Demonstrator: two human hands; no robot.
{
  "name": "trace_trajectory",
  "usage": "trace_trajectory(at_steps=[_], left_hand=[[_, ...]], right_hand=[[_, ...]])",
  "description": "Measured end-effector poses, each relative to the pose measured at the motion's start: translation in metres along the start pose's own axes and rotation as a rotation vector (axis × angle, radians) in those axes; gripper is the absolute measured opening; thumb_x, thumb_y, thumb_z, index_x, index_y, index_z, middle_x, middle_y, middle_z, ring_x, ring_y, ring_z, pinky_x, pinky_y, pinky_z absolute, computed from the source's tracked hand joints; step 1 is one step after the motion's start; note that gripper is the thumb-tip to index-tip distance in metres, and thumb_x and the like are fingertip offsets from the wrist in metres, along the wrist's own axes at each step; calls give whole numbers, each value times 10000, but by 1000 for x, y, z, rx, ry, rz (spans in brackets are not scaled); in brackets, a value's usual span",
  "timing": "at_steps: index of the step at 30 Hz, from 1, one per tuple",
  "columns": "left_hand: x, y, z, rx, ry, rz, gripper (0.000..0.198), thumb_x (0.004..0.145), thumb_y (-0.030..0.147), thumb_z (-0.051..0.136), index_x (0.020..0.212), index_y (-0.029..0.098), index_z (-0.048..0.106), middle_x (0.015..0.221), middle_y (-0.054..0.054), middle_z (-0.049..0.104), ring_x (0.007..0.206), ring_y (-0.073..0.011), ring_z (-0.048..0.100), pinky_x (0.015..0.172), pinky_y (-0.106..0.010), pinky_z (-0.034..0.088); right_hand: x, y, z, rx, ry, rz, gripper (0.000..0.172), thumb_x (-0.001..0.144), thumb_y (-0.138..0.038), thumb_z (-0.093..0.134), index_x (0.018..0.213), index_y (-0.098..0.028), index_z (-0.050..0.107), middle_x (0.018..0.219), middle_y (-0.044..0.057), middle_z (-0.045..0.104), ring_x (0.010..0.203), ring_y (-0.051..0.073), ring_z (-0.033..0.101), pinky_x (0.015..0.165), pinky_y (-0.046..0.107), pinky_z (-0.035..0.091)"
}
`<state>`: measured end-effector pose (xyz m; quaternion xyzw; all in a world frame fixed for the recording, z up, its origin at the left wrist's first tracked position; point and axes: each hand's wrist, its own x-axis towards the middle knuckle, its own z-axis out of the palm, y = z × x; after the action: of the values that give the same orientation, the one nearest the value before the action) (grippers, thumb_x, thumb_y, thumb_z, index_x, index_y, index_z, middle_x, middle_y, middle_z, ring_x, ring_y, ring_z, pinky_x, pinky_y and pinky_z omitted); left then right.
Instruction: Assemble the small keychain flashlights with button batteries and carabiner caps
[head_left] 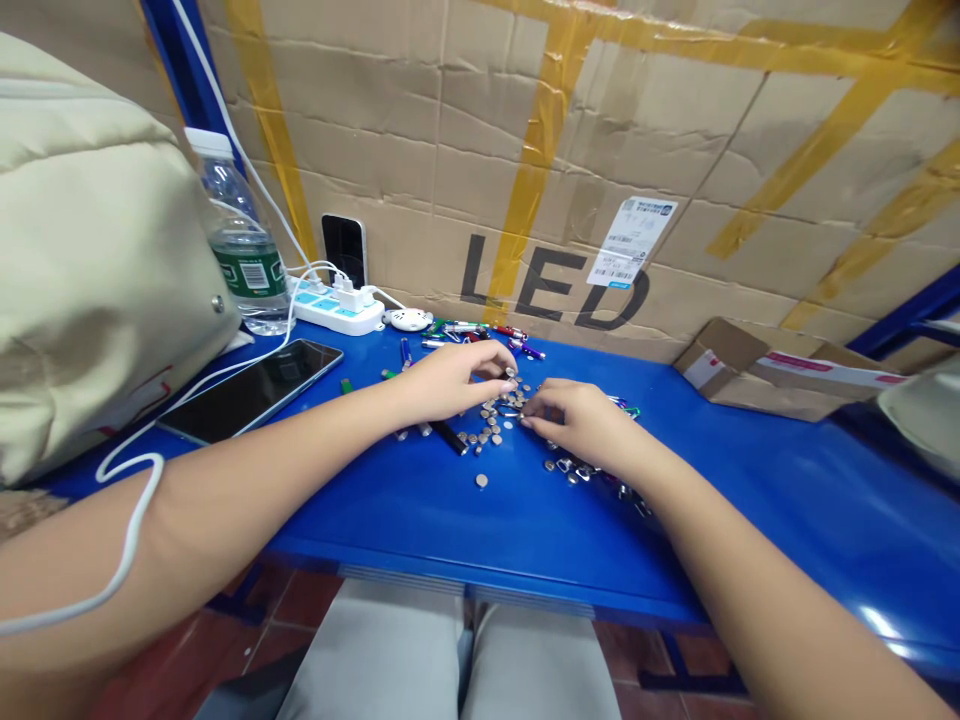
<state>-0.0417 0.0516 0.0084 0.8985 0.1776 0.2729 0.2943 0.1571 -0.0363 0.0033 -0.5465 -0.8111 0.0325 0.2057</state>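
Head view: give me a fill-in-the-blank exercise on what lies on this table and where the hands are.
The left hand and the right hand both have fingertips at a pile of small silver discs on a table coloured ____.
The big letters on the cardboard wall behind read ____.
The dark-screened phone lies flat on the side of the ____ hand.
The upright water bottle has a cap coloured ____.
Missing words: blue; LED; left; white.

Counts on the blue table (420, 510)
One left hand (450, 385), one right hand (581, 420), one bottle (244, 250), one flat phone (255, 390), one power strip (337, 308), one box (772, 380); metal discs (491, 412) too many to count.
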Motion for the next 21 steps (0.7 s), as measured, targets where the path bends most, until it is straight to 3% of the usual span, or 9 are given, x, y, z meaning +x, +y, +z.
trace_trajectory(at_steps=[5, 8, 16, 19, 21], left_hand=[[1, 1, 2, -33, -28, -26, 204, 806, 256, 618, 985, 162, 595, 938, -46, 717, 900, -153, 671, 797, -285, 505], [1, 3, 4, -112, -57, -43, 199, 801, 269, 628, 969, 163, 605, 919, -41, 725, 884, -152, 678, 787, -287, 515], [1, 3, 6, -181, -45, -87, 221, 804, 269, 625, 992, 156, 601, 929, -50, 724, 892, -157, 677, 790, -295, 527], [1, 1, 3, -155, -35, -88, 256, 815, 272, 611, 1040, 158, 571, 934, -52, 721, 897, -154, 675, 791, -289, 523], [1, 0, 1, -131, -25, -86, 264, 820, 265, 602, 1055, 156, 551, 933, -54, 718, 887, -148, 672, 786, -284, 519]], right_hand=[[1, -12, -9, -31, 328, -41, 107, 836, -242, 563, 795, -201, 654, 792, 49, 642, 745, 171, 584, 693, 299, 451], [0, -15, -9, -128, 405, -99, 145, 870, -276, 535, 819, -212, 654, 815, 65, 644, 796, 192, 587, 725, 325, 437], [0, -18, -6, -311, 317, -210, 198, 917, -260, 472, 917, -209, 664, 903, 88, 661, 843, 205, 575, 719, 339, 393], [-3, -17, -16, -197, 310, -127, 174, 886, -274, 519, 958, -212, 664, 922, 81, 658, 845, 198, 584, 722, 324, 421], [-7, -11, -25, -96, 232, -10, 157, 844, -310, 578, 923, -215, 674, 889, 59, 666, 782, 180, 593, 679, 300, 438]])
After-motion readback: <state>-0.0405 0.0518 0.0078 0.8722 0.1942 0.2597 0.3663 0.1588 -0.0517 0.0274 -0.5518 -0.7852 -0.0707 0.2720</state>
